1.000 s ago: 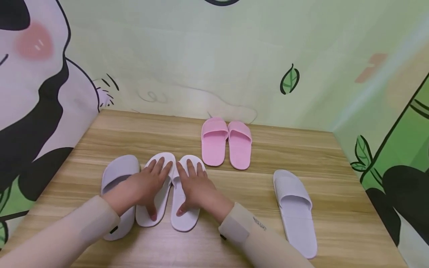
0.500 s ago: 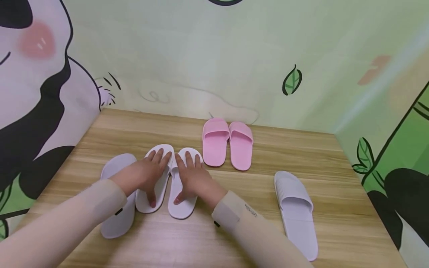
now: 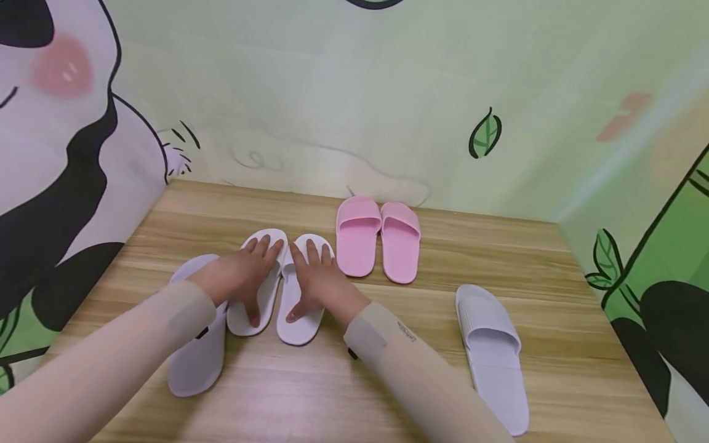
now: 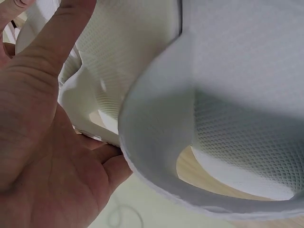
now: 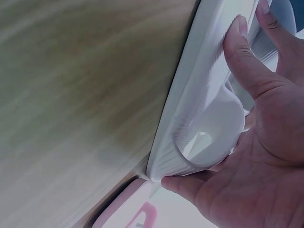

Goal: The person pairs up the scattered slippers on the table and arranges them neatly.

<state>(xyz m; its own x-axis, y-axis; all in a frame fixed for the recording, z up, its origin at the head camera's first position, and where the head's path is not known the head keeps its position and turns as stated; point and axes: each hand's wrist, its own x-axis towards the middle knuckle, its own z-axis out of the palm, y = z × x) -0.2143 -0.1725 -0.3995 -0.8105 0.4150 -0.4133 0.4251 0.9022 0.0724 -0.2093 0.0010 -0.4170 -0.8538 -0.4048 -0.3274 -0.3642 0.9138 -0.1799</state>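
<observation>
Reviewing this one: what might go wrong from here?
The right white slipper, under the right hand, lies close beside the nearer pink slipper; a sideways nudge might knock the pink pair askew.

The left white slipper, under the left hand, angles toward its mate, so uneven pushing could make their toe ends collide or skew.

The left sleeve passes over a grey slipper and might drag it.

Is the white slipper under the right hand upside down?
No, right way up: the white slipper lies with its strap and footbed on top.
</observation>
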